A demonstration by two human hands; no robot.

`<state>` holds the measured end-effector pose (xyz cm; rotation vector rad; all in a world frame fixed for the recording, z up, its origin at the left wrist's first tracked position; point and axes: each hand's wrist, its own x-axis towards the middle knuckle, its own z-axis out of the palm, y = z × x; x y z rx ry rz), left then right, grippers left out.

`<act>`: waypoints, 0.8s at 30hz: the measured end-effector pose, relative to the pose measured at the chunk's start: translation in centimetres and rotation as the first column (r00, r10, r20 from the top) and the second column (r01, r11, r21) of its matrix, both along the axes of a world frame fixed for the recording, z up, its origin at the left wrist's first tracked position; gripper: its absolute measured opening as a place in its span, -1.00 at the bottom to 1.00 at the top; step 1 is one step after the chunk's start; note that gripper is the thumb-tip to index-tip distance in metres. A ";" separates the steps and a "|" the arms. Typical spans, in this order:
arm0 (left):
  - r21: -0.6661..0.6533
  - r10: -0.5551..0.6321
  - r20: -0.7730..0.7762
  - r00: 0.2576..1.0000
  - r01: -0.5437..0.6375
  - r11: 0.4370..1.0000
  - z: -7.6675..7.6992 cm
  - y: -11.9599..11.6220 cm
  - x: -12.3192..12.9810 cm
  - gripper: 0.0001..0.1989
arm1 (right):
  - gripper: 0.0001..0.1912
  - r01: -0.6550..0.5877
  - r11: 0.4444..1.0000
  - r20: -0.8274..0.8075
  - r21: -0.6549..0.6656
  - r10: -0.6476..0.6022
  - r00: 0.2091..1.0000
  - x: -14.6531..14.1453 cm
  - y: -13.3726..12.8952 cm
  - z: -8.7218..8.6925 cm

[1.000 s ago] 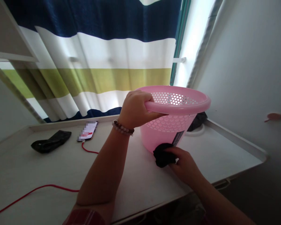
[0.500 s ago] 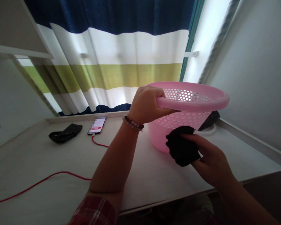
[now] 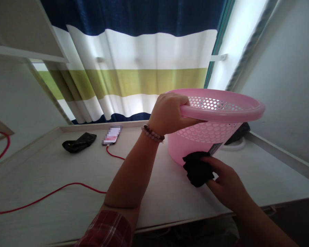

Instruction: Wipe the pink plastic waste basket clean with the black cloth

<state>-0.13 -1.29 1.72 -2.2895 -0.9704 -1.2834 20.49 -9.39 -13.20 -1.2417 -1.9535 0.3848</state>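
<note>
A pink plastic basket (image 3: pixel 208 133) with a band of round holes stands on the white desk, partly behind my hands. My left hand (image 3: pixel 171 111) is closed on the near left of its thick rim, thumb below and fingers over the top. In front of the basket's lower wall, my right hand (image 3: pixel 225 178) pinches a bunched black cloth (image 3: pixel 198 169). Whether the cloth touches the wall I cannot tell. A dark label (image 3: pixel 215 148) shows on the basket just above the cloth.
On the desk (image 3: pixel 67 171) lie a crumpled black pouch-like item (image 3: pixel 79 142) and a phone (image 3: pixel 112 136) on a red cable (image 3: pixel 74 184). Behind the basket, at right, are a dark object (image 3: pixel 239 133) and a white ring-like piece (image 3: pixel 234 144). A striped curtain (image 3: pixel 144 51) hangs behind.
The cloth in my right hand has moved down along the basket, uncovering the label. My left hand keeps its hold on the rim. The whole view has shifted slightly.
</note>
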 end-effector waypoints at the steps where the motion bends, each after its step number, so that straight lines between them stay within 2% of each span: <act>1: -0.005 0.000 0.000 1.000 0.000 1.000 0.0 0.0 0.0 -0.42 | -0.49 0.003 0.999 -0.024 0.052 -0.002 1.000 0.2 -0.1 0.3; 4: -0.012 -0.007 0.002 1.000 0.007 1.000 0.0 0.0 0.0 -0.43 | -0.45 0.009 0.989 -0.065 0.150 0.001 0.998 0.6 0.0 0.6; 6: -0.012 -0.014 0.003 1.000 0.014 1.000 0.0 0.0 0.0 -0.44 | -0.46 0.011 0.989 -0.027 0.150 -0.006 1.000 0.5 0.1 0.1; 8: -0.009 -0.017 0.008 1.000 0.017 1.000 0.0 0.1 0.0 -0.44 | -0.47 0.010 0.996 0.030 0.087 -0.013 0.999 0.2 0.2 -0.8; 12: -0.005 -0.014 0.009 1.000 0.014 1.000 0.0 0.1 0.1 -0.45 | -0.55 -0.006 0.992 0.086 -0.128 0.017 0.996 -0.7 0.1 -2.6; 15: -0.009 -0.015 0.006 1.000 0.015 1.000 0.0 0.1 0.1 -0.46 | -0.63 -0.006 0.984 0.087 -0.176 0.022 0.996 -0.9 0.0 -3.2; 19: -0.005 -0.019 0.009 1.000 0.019 1.000 0.0 0.1 0.1 -0.47 | -0.56 -0.023 0.989 0.084 -0.143 0.036 0.996 -0.4 0.3 -2.5; 24: -0.006 -0.024 0.016 1.000 0.024 1.000 0.0 0.0 0.1 -0.47 | -0.49 -0.036 0.999 0.064 0.010 0.035 0.997 0.3 0.3 -0.4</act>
